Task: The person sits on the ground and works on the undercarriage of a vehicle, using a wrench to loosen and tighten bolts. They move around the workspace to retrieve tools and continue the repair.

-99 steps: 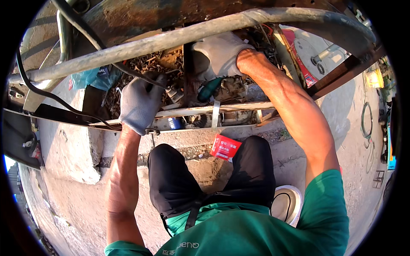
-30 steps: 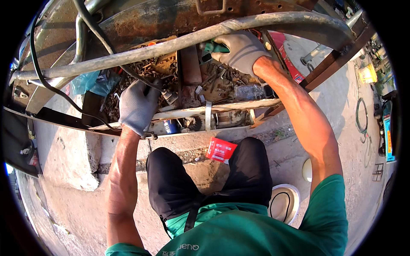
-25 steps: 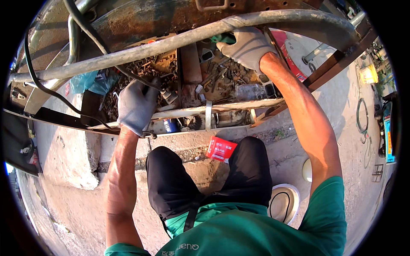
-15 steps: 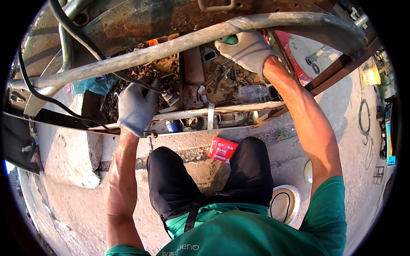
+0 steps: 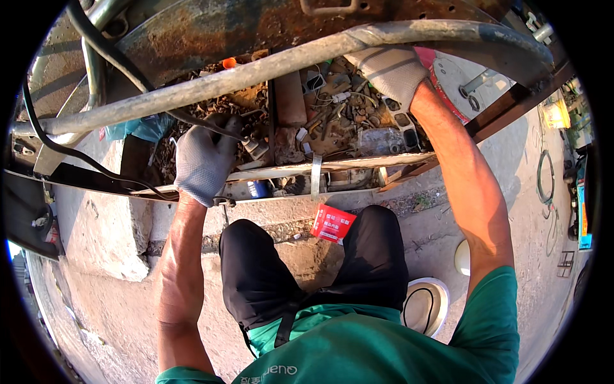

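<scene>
My left hand point(image 5: 201, 160), in a grey knit glove, is closed around the end of a black hose point(image 5: 220, 128) with a metal fitting point(image 5: 254, 147), above a bin of rusty small hardware point(image 5: 246, 99). My right hand point(image 5: 390, 73), also gloved, reaches under the grey pipe point(image 5: 243, 73) into the far right of the right-hand compartment point(image 5: 339, 115); its fingers are hidden. A bit of green point(image 5: 326, 64) shows left of it. That compartment holds loose metal parts, a clear plastic piece point(image 5: 377, 141) and square-holed parts point(image 5: 403, 128).
A rusty beam point(image 5: 268, 22) spans the top. A blue bag point(image 5: 141, 128) lies left. A red packet point(image 5: 332, 224) lies by my knees. A white bucket point(image 5: 422, 307), yellow container point(image 5: 556, 115) and hose loop point(image 5: 545, 176) are on the right.
My right hand has let the green object slip mostly from view and moved rightward, deeper under the pipe, uncovering more small parts. My left hand stays on the hose.
</scene>
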Demonstrator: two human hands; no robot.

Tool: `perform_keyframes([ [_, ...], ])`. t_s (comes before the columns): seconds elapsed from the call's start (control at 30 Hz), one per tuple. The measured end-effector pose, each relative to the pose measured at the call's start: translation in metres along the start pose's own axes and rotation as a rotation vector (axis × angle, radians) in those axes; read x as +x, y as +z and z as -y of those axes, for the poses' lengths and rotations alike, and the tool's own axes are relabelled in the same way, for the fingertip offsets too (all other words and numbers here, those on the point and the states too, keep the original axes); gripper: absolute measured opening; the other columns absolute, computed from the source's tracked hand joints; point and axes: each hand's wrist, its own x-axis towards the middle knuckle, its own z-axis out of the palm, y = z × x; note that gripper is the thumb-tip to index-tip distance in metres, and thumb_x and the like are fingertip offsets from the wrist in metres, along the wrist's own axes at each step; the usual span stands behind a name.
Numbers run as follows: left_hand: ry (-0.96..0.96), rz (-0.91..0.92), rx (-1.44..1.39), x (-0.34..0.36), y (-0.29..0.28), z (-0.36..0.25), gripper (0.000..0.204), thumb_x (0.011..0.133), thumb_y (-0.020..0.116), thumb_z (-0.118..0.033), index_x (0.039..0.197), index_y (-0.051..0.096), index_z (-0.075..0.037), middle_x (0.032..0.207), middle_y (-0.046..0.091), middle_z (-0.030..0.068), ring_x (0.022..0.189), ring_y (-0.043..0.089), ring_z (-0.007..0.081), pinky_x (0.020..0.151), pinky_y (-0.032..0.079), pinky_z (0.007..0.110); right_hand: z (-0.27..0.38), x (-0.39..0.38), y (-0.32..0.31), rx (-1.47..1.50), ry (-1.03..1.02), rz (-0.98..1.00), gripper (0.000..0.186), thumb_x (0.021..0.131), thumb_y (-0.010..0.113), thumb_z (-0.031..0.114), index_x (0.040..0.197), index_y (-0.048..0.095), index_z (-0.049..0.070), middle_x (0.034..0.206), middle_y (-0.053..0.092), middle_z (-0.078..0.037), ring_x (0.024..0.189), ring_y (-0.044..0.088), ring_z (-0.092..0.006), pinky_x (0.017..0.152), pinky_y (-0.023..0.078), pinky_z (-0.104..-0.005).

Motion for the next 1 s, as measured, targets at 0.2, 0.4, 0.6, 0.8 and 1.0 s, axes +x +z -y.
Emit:
perform_keyframes([
  [0.2, -0.011, 0.000, -0.010, 0.000, 0.000, 0.002, 0.032, 0.096, 0.064, -0.030, 0.105, 0.073, -0.001, 0.078, 0.072, 0.0166, 0.075, 0.073, 0.0282, 0.068, 0.054, 0.038, 0.040, -0.032, 0.001, -0.284, -0.058, 0.541, 0.049, 0.075, 0.076, 0.042, 0.113, 0.070, 0.011, 0.104, 0.072, -0.016, 0.099, 0.068, -0.0329, 0.087, 0.053, -0.0430],
  [0.4, -0.007, 0.009, -0.033, 0.001, 0.003, -0.001, 0.033, 0.095, 0.065, -0.030, 0.106, 0.073, 0.000, 0.080, 0.073, 0.0170, 0.077, 0.073, 0.0293, 0.070, 0.055, 0.038, 0.046, -0.050, -0.002, -0.598, 0.041, 0.770, 0.042, 0.079, 0.072, 0.036, 0.109, 0.067, 0.007, 0.101, 0.072, -0.017, 0.094, 0.069, -0.0388, 0.084, 0.054, -0.0469],
  [0.6, -0.011, -0.007, -0.034, 0.001, 0.003, 0.001, 0.033, 0.095, 0.065, -0.032, 0.105, 0.074, -0.001, 0.080, 0.073, 0.0170, 0.078, 0.073, 0.0306, 0.070, 0.055, 0.039, 0.027, -0.041, -0.010, -0.675, 0.194, 0.494, 0.036, 0.088, 0.066, 0.034, 0.111, 0.064, 0.006, 0.107, 0.071, -0.018, 0.099, 0.068, -0.0374, 0.084, 0.054, -0.0480],
  [0.8, 0.017, -0.028, -0.018, 0.000, 0.005, 0.002, 0.032, 0.096, 0.064, -0.031, 0.103, 0.074, -0.002, 0.079, 0.072, 0.0169, 0.076, 0.073, 0.0307, 0.069, 0.054, 0.039, 0.007, -0.027, -0.016, -0.596, 0.207, 0.170, 0.038, 0.089, 0.067, 0.034, 0.117, 0.064, 0.007, 0.108, 0.071, -0.018, 0.100, 0.069, -0.0371, 0.085, 0.055, -0.0472],
  [1.0, 0.001, -0.010, -0.016, 0.000, 0.001, 0.000, 0.031, 0.096, 0.063, -0.030, 0.104, 0.074, -0.002, 0.079, 0.072, 0.0165, 0.076, 0.073, 0.0299, 0.068, 0.054, 0.039, 0.024, -0.025, -0.022, -0.383, 0.292, 0.350, 0.042, 0.087, 0.068, 0.038, 0.119, 0.066, 0.012, 0.112, 0.071, -0.015, 0.107, 0.067, -0.0336, 0.090, 0.053, -0.0463],
])
